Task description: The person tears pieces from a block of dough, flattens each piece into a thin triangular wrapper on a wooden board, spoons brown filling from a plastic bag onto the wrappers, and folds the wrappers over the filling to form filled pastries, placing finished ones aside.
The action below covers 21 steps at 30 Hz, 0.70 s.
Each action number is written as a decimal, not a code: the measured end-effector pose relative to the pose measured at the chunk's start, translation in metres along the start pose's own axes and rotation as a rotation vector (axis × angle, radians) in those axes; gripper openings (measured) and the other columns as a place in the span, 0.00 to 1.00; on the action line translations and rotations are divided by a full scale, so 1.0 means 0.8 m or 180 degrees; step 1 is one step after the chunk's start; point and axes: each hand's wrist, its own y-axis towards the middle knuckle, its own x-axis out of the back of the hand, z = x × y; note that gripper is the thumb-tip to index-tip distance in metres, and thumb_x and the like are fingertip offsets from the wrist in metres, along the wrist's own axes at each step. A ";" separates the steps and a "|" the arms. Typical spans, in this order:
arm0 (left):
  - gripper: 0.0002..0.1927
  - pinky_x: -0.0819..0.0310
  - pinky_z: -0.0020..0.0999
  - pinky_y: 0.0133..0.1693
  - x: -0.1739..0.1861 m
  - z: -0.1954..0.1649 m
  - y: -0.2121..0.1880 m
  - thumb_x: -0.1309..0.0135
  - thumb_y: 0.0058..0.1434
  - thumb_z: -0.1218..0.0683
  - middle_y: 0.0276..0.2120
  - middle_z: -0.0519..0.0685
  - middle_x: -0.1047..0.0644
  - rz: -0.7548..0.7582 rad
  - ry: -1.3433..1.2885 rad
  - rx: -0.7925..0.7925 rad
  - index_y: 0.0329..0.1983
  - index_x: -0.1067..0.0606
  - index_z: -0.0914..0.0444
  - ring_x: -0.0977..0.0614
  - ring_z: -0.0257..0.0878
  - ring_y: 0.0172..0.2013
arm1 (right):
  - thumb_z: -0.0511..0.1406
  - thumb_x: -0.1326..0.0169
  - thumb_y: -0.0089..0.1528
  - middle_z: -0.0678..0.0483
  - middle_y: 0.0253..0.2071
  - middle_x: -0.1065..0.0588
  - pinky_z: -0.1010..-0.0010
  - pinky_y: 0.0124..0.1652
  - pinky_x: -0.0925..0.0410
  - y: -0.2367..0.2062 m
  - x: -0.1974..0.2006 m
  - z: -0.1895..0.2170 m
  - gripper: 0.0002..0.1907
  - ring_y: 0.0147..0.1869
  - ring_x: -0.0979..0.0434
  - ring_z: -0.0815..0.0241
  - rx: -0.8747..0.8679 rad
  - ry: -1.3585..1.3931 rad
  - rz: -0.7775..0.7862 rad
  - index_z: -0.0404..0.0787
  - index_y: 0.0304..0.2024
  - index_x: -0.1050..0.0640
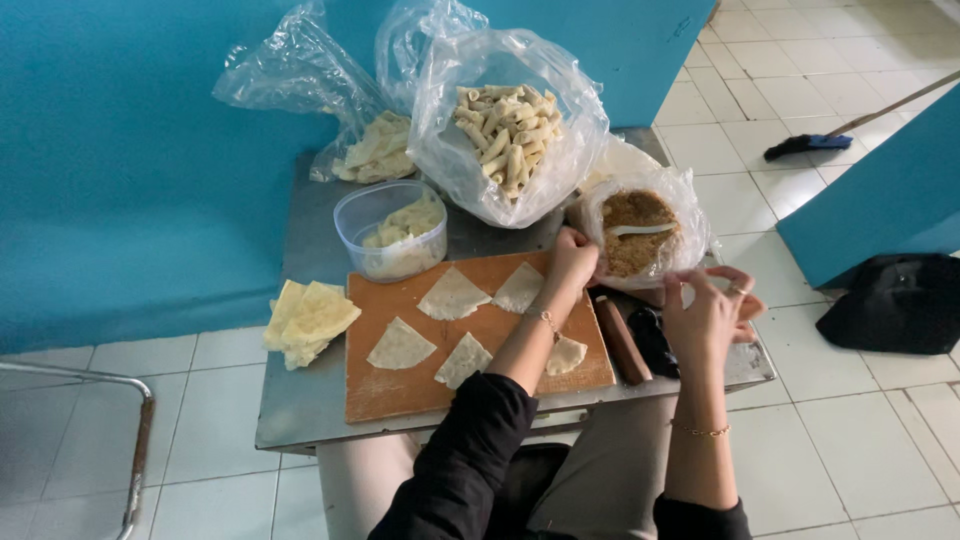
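Head view shows your left hand (pixel 572 256) pinching the near rim of the bag of brown filling (pixel 640 232), which sits just beyond its fingertips, white spoon (pixel 640 229) lying crosswise, while your right hand (pixel 712 315) hovers nearby, fingers loosely curled and empty.

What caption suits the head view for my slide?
Both hands, left hand and right hand, at the bag of brown filling beside the wooden board.

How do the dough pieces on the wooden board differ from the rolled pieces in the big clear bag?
The dough pieces on the board lie flat, triangular and spread apart; the rolled pieces are tubes heaped together in the clear bag. Both look pale cream.
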 end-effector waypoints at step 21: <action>0.51 0.19 0.43 0.38 0.009 0.036 -0.036 0.27 0.46 0.60 0.45 0.67 0.24 0.0314 0.0611 -0.1229 0.66 0.48 0.65 0.17 0.56 0.41 | 0.45 0.37 0.60 0.65 0.67 0.30 0.39 0.66 0.53 0.117 0.039 0.005 0.03 0.75 0.43 0.54 0.3197 -0.2036 -0.0077 0.63 0.37 0.14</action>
